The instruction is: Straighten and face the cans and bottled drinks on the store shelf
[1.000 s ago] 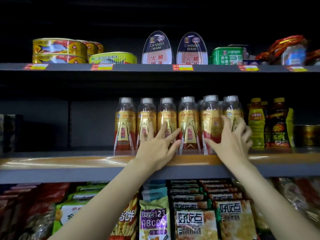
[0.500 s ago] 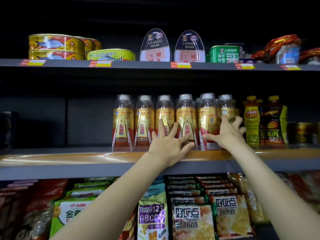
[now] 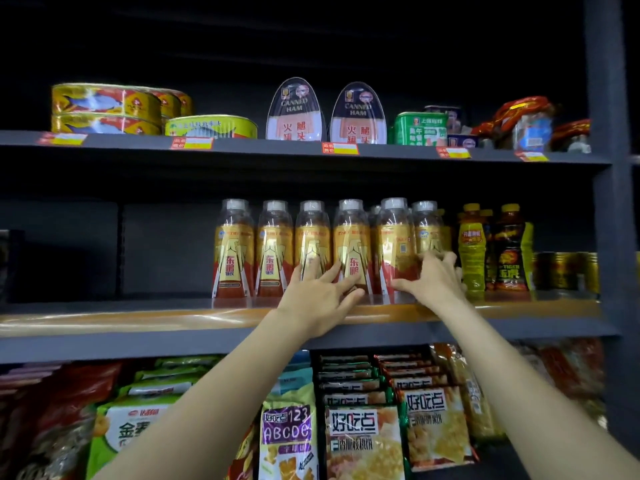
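You're spreading your left hand (image 3: 320, 296) flat against the middle bottles (image 3: 351, 247) on the middle shelf (image 3: 138, 317) while your right hand (image 3: 431, 278) is curling around the fifth bottle (image 3: 393, 247), probably turning its label forward.

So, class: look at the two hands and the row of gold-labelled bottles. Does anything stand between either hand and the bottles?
Nothing visible does. The left hand and the right hand both already lie directly against the gold-labelled bottles at the front of the middle shelf.
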{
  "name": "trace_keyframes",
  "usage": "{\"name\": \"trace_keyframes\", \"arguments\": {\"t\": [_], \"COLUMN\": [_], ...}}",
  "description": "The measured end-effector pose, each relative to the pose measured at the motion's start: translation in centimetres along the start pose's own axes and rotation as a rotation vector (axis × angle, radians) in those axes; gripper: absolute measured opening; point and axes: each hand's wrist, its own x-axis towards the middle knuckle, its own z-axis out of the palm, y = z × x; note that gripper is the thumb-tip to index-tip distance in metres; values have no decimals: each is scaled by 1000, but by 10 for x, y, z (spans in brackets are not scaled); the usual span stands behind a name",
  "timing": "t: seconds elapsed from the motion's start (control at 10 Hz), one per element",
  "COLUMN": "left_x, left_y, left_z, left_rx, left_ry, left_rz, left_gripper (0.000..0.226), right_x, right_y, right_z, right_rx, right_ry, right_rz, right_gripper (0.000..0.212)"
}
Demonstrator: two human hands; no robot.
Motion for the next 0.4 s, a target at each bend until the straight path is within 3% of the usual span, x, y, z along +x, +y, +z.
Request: {"name": "trace_keyframes", "arguments": {"t": [0.3, 0.4], "left_x": [-5, -17], "left_y": [2, -2], "left_z": [-4, -2], "left_rx": [-55, -138], "left_ry": [-7, 127], "left_rz": [-2, 8], "left_gripper": [53, 50], "right_x": [-5, -11], "right_y": [-8, -9], "right_z": [-1, -2], "right_rx": [-55, 9], "right_ry": [15, 80], "right_rz": [22, -93], "right_gripper": [61, 64]}}
